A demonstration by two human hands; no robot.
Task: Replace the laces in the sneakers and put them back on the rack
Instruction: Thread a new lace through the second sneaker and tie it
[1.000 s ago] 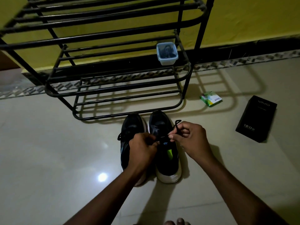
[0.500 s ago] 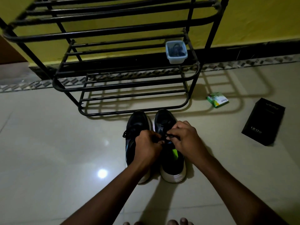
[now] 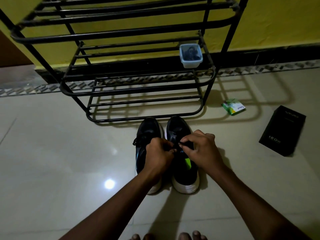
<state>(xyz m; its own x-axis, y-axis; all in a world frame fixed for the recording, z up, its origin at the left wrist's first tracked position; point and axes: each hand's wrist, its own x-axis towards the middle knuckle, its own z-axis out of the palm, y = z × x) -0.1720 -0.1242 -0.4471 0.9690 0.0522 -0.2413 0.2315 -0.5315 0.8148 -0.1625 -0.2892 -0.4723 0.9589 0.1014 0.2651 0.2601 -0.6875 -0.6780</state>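
Two black sneakers with white soles stand side by side on the floor, toes toward the rack: the left sneaker [image 3: 147, 130] and the right sneaker [image 3: 185, 172]. My left hand [image 3: 158, 155] and my right hand [image 3: 202, 151] meet over the right sneaker's tongue. Each pinches the black lace [image 3: 183, 144] there. A loop of lace [image 3: 136, 142] hangs off the left sneaker's side. The black metal shoe rack [image 3: 131, 91] stands just beyond the toes.
A small clear plastic tub [image 3: 190, 62] with dark contents sits on the rack's middle shelf at the right. A green packet [image 3: 233, 107] and a black phone box [image 3: 282, 130] lie on the tiled floor to the right. My toes [image 3: 190, 235] show at the bottom edge.
My right hand came down from a raised pull on the lace and closed in beside my left hand over the right sneaker. The view shifted slightly left.
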